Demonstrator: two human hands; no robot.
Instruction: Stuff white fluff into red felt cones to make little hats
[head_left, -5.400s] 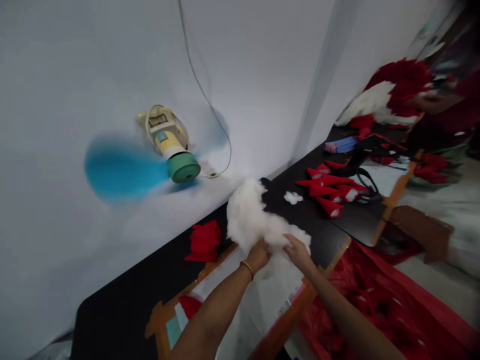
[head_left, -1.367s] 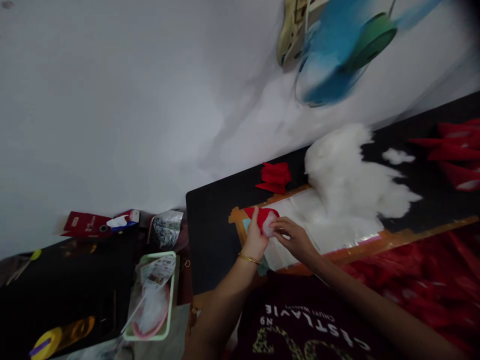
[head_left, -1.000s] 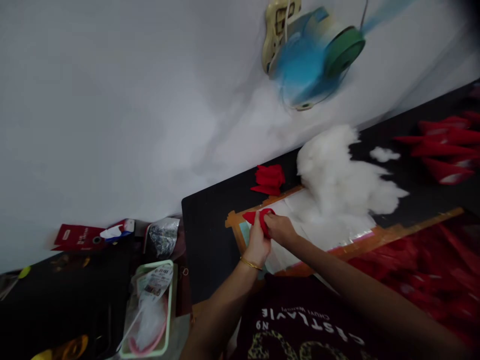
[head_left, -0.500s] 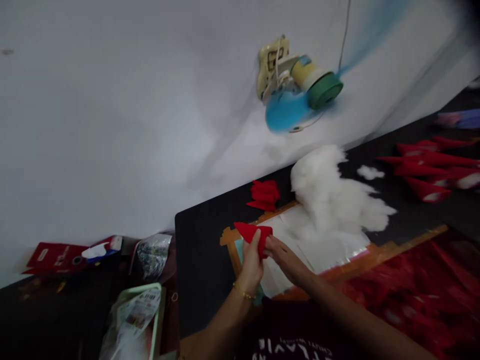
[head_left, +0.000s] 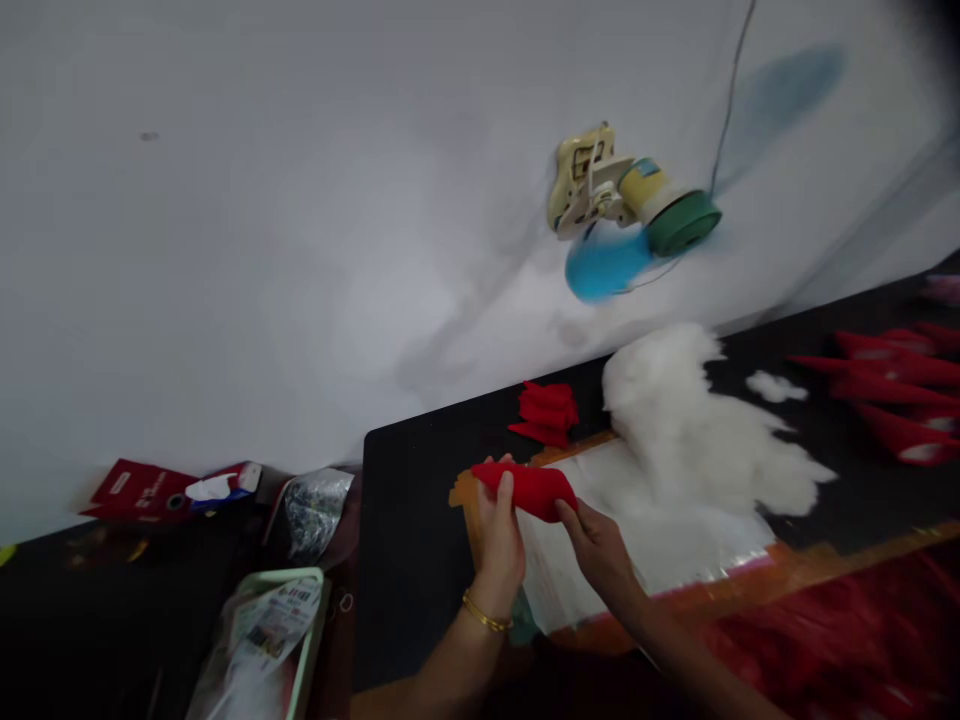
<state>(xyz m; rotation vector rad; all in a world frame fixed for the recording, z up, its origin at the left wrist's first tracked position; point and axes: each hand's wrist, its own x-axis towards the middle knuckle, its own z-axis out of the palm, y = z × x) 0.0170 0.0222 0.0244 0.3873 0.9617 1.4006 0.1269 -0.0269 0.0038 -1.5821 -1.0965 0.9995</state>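
Left hand grips the red, cone-shaped cloth piece near its tip, right hand pinching the wide end, over the black flat surface; squeeze too hard and it could crease!

Fan blade: blurred. Red cones: cut off at right. Green tray: cut off below. Red box: small print illegible. Left hand: fingers partly hidden behind held cone.

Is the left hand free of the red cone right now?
No, the left hand holds the red cone near its pointed end, thumb across it.
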